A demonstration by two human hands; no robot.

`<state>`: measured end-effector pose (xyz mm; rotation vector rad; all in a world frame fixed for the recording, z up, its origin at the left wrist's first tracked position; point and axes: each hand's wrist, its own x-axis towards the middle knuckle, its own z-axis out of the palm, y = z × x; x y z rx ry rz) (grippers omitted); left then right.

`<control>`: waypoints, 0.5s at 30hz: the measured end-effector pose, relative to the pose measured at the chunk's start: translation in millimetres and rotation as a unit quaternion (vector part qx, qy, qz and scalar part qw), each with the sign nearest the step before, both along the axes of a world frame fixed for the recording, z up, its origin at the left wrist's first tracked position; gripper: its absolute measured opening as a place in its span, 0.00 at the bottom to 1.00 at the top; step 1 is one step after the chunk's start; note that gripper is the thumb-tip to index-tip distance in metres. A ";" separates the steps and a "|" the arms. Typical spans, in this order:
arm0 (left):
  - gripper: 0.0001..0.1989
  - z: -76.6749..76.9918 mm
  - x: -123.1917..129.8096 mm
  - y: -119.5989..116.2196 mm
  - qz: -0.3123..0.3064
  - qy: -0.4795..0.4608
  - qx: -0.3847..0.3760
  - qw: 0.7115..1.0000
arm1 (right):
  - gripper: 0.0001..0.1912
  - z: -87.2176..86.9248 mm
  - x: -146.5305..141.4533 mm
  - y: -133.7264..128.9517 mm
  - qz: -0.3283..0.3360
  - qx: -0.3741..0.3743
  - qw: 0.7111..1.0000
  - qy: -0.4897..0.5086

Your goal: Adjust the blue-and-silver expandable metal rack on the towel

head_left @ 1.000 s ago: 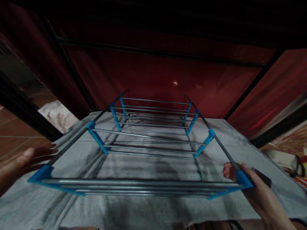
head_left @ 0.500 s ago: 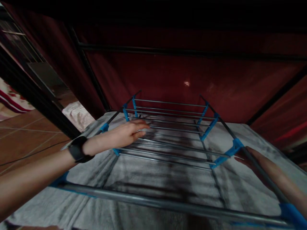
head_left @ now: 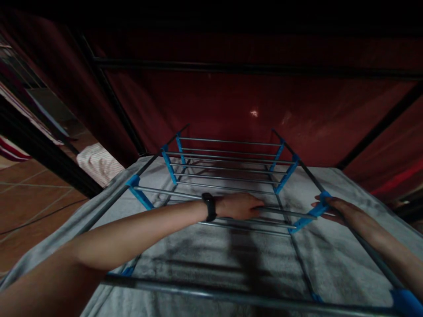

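A shoe rack of thin grey metal tubes (head_left: 228,179) joined by blue plastic brackets (head_left: 287,177) lies on a grey blanket (head_left: 198,259). My left hand (head_left: 239,206), with a black watch on its wrist, reaches across the rack. Its fingers curl over the top tube (head_left: 280,212) of the nearer shelf, right of the middle. At the right side, my right hand (head_left: 343,211) has its fingers around the side pole, against the blue bracket (head_left: 325,200) where that tube ends. The pole partly covers this hand.
A dark red curtain (head_left: 211,105) hangs behind the rack, crossed by a black metal bar (head_left: 231,68). Black frame posts slant at both sides. Tiled floor (head_left: 33,202) with a cable shows at the left, near a striped pale cloth (head_left: 99,164).
My left hand has moved right along the nearer shelf and closed on its top tube. My right hand has come up to the blue bracket and wrapped its fingers there.
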<state>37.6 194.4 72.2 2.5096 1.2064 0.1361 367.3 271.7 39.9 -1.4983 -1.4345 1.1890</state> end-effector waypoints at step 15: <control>0.15 -5.5 87.0 27.7 0.041 -0.065 0.006 0.997 | 0.15 16.4 -11.2 -12.1 0.042 0.001 0.999 0.012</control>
